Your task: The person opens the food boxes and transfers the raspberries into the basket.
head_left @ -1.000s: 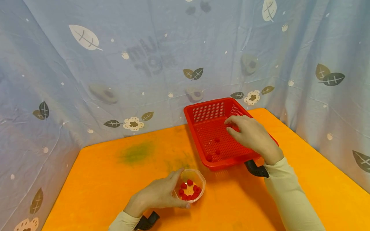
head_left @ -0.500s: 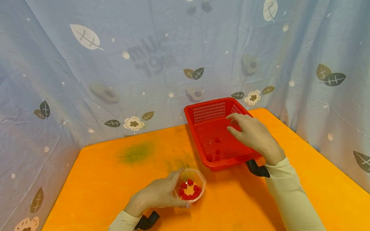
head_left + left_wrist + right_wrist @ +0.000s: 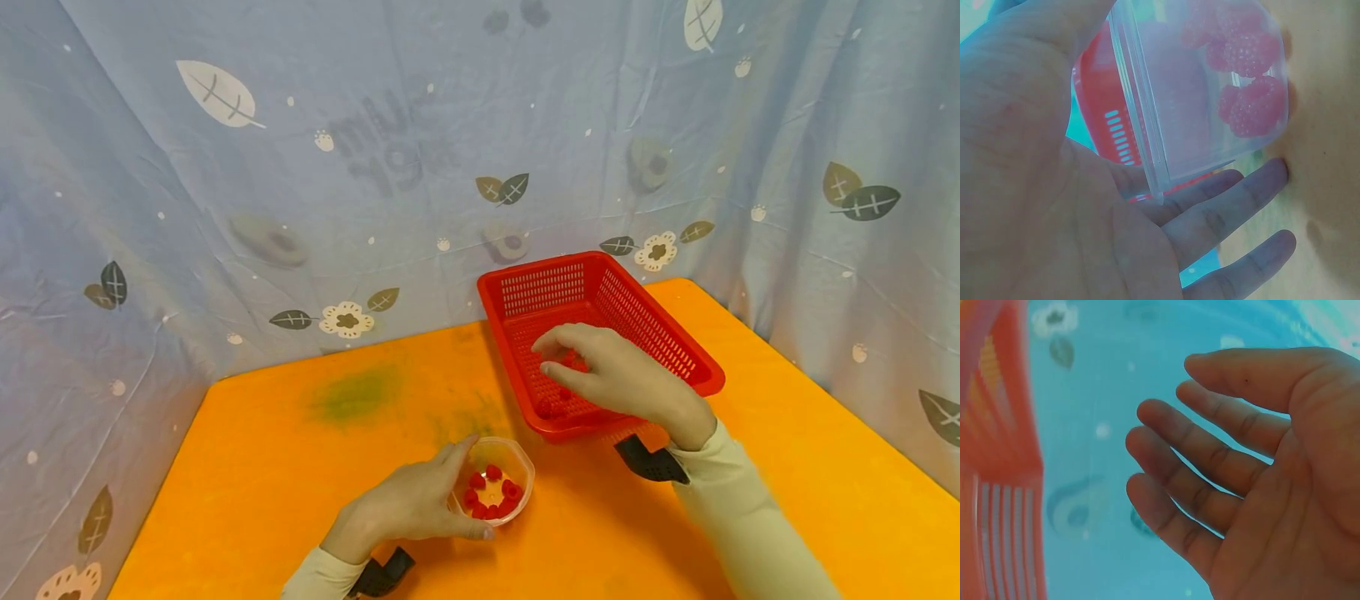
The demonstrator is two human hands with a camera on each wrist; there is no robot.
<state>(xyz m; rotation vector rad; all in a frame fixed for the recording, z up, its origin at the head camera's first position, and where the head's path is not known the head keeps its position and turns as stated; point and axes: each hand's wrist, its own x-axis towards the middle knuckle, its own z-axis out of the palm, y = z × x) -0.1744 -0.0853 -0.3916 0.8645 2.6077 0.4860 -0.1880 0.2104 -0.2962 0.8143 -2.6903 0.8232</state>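
A small clear plastic container (image 3: 517, 458) with several raspberries (image 3: 477, 482) in it stands on the table. My left hand (image 3: 416, 496) holds it from the left, thumb along the near side and index finger at the far rim. In the left wrist view, raspberries (image 3: 1250, 106) show through the container wall (image 3: 1179, 125), and the other fingers reach out loosely beside it. My right hand (image 3: 615, 371) is over the front part of a red plastic basket (image 3: 525, 400), fingers gently bent. Nothing lies in its palm in the right wrist view. A few raspberries (image 3: 566, 393) lie in the basket, partly hidden by this hand.
An orange table top (image 3: 285, 467) with a green stain (image 3: 360, 396) bears everything. A blue patterned curtain (image 3: 420, 208) encloses the back and sides. The basket's back wall (image 3: 543, 287) stands near the curtain.
My right hand has moved left and toward the near side over the basket, covering raspberries seen before. The left hand and the container have stayed in place.
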